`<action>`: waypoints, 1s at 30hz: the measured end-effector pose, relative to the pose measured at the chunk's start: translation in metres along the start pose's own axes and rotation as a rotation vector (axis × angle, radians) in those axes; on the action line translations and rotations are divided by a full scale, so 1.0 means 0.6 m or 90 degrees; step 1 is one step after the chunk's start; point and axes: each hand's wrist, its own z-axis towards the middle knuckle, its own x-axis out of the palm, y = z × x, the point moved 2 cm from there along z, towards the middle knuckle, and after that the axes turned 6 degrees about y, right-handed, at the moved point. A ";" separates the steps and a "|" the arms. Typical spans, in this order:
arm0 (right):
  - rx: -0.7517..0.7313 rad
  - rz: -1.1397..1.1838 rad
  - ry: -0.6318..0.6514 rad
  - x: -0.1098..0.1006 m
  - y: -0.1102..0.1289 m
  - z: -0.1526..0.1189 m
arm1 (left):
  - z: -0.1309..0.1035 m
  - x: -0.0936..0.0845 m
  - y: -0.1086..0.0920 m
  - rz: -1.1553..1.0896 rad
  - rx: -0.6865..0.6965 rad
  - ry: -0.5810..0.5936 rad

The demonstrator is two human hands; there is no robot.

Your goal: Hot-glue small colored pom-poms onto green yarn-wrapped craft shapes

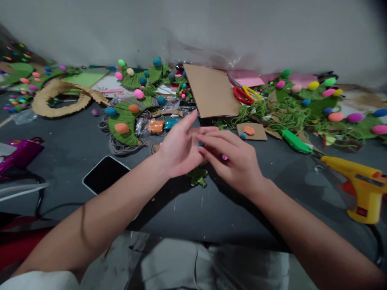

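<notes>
My left hand is held palm up over the table, its thumb stretched out and its fingers extended behind my right hand. My right hand has its fingertips drawn together against the left palm. Between these fingertips shows a bit of a small blue ball, mostly covered, which looks like modelling clay. Under the hands lies a small green wrapped piece, partly hidden. A small pink ball shows just beside the right fingers.
A yellow glue gun stands at the right, a purple tool at the left. Nearby lie a phone, scissors, cardboard, tangled green yarn, a straw-coloured ring and a green wreath piece with coloured balls.
</notes>
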 end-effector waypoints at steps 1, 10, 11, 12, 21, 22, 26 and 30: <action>0.027 0.002 -0.012 -0.016 0.000 0.003 | 0.001 -0.002 0.001 -0.063 -0.017 0.009; 0.220 -0.014 0.161 -0.159 -0.073 -0.054 | -0.006 -0.048 0.006 0.115 -0.013 -0.073; 0.221 -0.012 0.198 -0.155 -0.080 -0.071 | -0.008 -0.047 0.006 0.192 0.005 -0.048; 0.226 -0.012 0.227 -0.149 -0.085 -0.085 | -0.010 -0.044 0.006 0.255 0.024 -0.020; 0.211 -0.036 0.234 -0.101 -0.099 -0.119 | -0.008 -0.037 0.011 0.404 -0.040 0.026; 0.202 -0.041 0.233 -0.098 -0.100 -0.118 | -0.007 -0.038 0.011 0.406 -0.041 0.026; 0.169 -0.060 0.227 -0.093 -0.100 -0.118 | -0.007 -0.041 0.011 0.423 -0.042 0.021; 0.186 -0.063 0.219 -0.097 -0.099 -0.125 | -0.010 -0.050 0.003 0.413 -0.054 0.026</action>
